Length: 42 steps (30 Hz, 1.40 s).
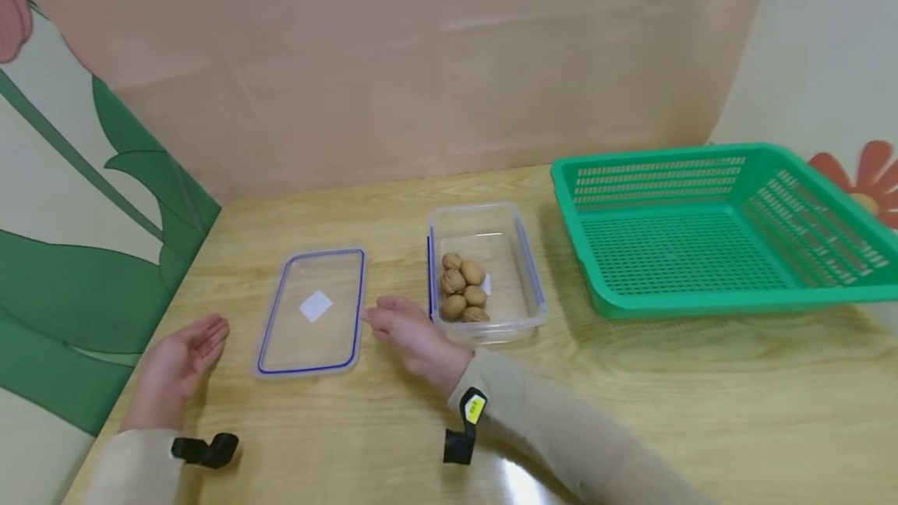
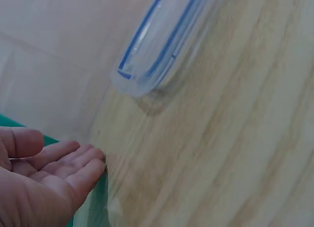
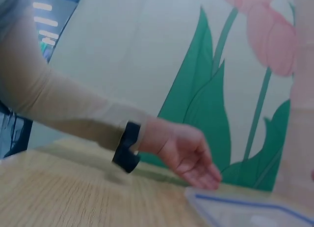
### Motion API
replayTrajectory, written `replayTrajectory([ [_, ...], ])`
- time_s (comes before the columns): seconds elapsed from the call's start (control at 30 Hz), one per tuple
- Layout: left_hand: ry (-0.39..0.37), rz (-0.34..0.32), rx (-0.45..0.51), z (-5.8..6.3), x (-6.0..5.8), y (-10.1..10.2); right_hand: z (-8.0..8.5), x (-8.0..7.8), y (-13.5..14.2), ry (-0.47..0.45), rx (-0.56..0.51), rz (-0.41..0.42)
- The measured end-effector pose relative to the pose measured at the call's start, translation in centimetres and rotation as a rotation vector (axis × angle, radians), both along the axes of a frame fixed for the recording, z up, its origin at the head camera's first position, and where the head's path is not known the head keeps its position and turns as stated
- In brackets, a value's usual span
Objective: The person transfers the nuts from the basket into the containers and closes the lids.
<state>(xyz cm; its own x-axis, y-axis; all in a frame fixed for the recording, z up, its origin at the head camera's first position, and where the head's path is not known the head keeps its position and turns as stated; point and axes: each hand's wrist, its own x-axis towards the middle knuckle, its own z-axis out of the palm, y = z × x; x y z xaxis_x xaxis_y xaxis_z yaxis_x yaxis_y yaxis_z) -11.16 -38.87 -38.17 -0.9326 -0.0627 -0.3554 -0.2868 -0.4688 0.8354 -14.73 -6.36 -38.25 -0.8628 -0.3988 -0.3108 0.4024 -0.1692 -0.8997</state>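
Note:
A clear plastic lid (image 1: 333, 345) with a blue seal line and a white square label (image 1: 316, 305) lies flat on the table. My right hand (image 1: 415, 337) is at its right edge, fingers relaxed and fingertips right by the rim. On the other side, my left hand (image 1: 184, 355) hovers a short way off with palm turned up and fingers loosely extended; it holds nothing, as the left wrist view shows too. Just beyond my right hand stands a clear plastic container (image 1: 515, 256), uncovered, with several walnuts (image 1: 454, 281) gathered along its left side.
A large green plastic basket (image 1: 673, 305) sits at the right of the wooden table (image 1: 393, 443). Behind the table rises a pinkish-beige covering (image 1: 421, 68), and a wall painted with flowers (image 1: 63, 287) borders the left edge.

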Motion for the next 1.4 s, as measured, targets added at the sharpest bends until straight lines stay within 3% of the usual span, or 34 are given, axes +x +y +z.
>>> replayTrajectory([
  [0.1, -0.01, -0.049, -0.087, 0.1, -0.5, 0.6, -1.3, -0.3, -1.6, 0.009, -0.011, -0.124],
  [0.27, -0.032, -0.044, -0.164, 0.4, -1.5, 2.2, -2.8, -1.3, -3.6, 0.126, 0.019, -0.272],
  [0.43, -0.058, 0.031, -0.167, 0.3, -2.2, 3.8, -3.2, -1.9, -5.0, 0.158, 0.063, -0.365],
  [0.67, -0.038, 0.125, -0.174, 0.2, -2.8, 5.3, -3.0, -2.1, -5.7, 0.118, 0.072, -0.407],
  [0.83, -0.072, 0.105, -0.197, 0.3, -2.6, 5.8, -3.0, -2.1, -5.9, 0.083, 0.064, -0.402],
  [1.03, -0.102, 0.118, -0.182, 0.1, -2.2, 6.0, -3.2, -1.9, -5.7, 0.106, 0.111, -0.406],
  [1.23, -0.136, 0.077, -0.277, -0.2, -2.0, 6.5, -3.2, -2.0, -5.5, 0.155, 0.157, -0.447],
  [1.4, -0.145, 0.088, -0.214, 0.2, -1.3, 7.0, -2.9, -1.6, -5.5, 0.143, 0.155, -0.501],
])
